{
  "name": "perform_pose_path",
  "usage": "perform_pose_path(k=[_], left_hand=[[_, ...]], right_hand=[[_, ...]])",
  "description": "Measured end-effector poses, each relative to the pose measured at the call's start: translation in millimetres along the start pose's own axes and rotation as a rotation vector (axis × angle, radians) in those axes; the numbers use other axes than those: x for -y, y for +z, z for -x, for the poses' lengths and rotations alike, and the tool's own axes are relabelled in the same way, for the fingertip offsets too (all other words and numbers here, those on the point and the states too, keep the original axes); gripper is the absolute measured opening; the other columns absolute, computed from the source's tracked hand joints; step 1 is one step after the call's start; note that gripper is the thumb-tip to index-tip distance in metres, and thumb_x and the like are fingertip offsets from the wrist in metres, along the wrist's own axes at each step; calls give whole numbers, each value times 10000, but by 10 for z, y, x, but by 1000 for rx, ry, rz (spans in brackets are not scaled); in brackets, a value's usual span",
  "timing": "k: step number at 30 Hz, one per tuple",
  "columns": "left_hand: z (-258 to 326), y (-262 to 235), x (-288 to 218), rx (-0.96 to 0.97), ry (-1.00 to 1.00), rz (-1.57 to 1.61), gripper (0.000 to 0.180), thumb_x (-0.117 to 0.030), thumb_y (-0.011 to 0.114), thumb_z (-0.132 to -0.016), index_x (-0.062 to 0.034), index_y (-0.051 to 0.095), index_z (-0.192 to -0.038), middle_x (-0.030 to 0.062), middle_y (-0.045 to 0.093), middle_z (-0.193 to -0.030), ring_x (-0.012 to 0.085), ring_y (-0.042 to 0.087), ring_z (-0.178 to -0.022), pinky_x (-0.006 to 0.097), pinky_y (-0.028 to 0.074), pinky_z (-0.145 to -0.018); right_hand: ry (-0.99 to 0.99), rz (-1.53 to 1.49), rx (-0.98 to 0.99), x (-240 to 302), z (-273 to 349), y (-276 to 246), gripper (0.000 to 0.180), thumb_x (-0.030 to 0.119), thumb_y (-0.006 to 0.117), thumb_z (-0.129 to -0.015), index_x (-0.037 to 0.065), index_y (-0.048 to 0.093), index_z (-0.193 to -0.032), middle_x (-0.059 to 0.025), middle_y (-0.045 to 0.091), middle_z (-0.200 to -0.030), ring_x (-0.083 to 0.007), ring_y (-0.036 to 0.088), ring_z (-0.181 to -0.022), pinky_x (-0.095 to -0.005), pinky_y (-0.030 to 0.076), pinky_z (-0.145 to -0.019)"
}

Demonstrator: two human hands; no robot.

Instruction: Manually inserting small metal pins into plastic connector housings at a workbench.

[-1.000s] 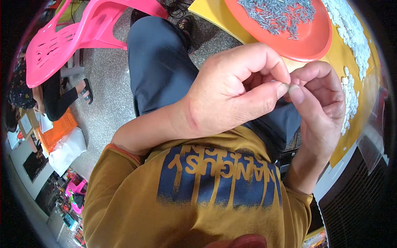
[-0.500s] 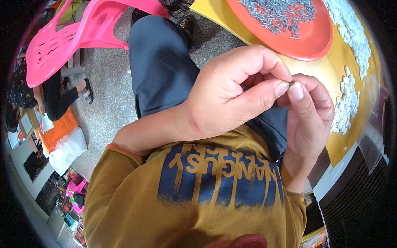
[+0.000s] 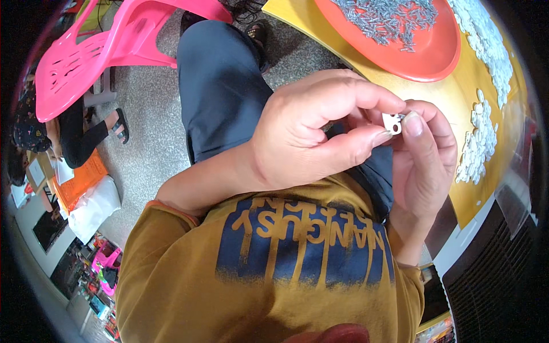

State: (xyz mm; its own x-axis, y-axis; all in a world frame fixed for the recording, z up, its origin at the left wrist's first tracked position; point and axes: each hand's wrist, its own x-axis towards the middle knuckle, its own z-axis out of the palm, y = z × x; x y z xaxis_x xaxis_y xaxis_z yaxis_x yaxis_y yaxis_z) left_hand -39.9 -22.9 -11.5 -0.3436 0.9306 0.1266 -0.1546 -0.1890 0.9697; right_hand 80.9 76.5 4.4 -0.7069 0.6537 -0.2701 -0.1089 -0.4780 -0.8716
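Observation:
Between my hands is a small white piece (image 3: pixel 391 122) with a dark round hole and a bit of dark metal at its upper edge. My left hand (image 3: pixel 311 134) pinches it from the left, the index fingertip above and the thumb tip below. From the right, the thumb and bent fingers of my right hand (image 3: pixel 426 151) close on its other side. Fingertips cover much of the piece. Beyond them, a shallow red-orange dish (image 3: pixel 437 63) on the yellow table (image 3: pixel 412 92) holds many small grey metal parts (image 3: pixel 394 23), like springs or screws.
Small white pieces lie in a near pile (image 3: pixel 479 143) and a larger far pile (image 3: pixel 486 46) on the table. A pink plastic chair (image 3: pixel 68 74) stands at the left. Behind it a person (image 3: pixel 71 134) sits near an orange bag (image 3: pixel 83 177) and a white bag (image 3: pixel 94 208).
The white piece, hidden by my fingers before, now shows between them. My left thumb has moved down and away from its index finger, and my right hand has shifted slightly left.

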Motion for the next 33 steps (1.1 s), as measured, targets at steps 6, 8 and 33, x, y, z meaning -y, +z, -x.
perform_pose_path(k=[6, 8, 33], left_hand=[[-47, -94, 64, 34, 223, -289, 178, 20, 519, -785, 40, 534, -961, 88, 533, -859, 84, 518, -629, 176, 426, -538], [-54, -66, 101, -100, 236, -269, 138, -25, 506, -811, 30, 537, -934, 66, 538, -804, 70, 489, -562, 175, 408, -500], [9, 84, -61, -196, -212, 294, 142, -16, 472, -830, 18, 507, -963, 53, 556, -750, 55, 501, -550, 161, 418, -510]], right_hand=[[7, -5, 16, -28, 1, 4, 147, 104, 575, -781, -31, 567, -838, -70, 578, -722, -111, 520, -640, -220, 426, -611], [16, -18, 55, -46, -2, -15, 144, 100, 572, -781, -31, 567, -841, -71, 576, -713, -112, 521, -640, -220, 424, -610], [6, 65, 22, -63, 37, 55, 145, 99, 537, -801, -20, 537, -884, -69, 576, -763, -115, 508, -664, -233, 409, -629]])
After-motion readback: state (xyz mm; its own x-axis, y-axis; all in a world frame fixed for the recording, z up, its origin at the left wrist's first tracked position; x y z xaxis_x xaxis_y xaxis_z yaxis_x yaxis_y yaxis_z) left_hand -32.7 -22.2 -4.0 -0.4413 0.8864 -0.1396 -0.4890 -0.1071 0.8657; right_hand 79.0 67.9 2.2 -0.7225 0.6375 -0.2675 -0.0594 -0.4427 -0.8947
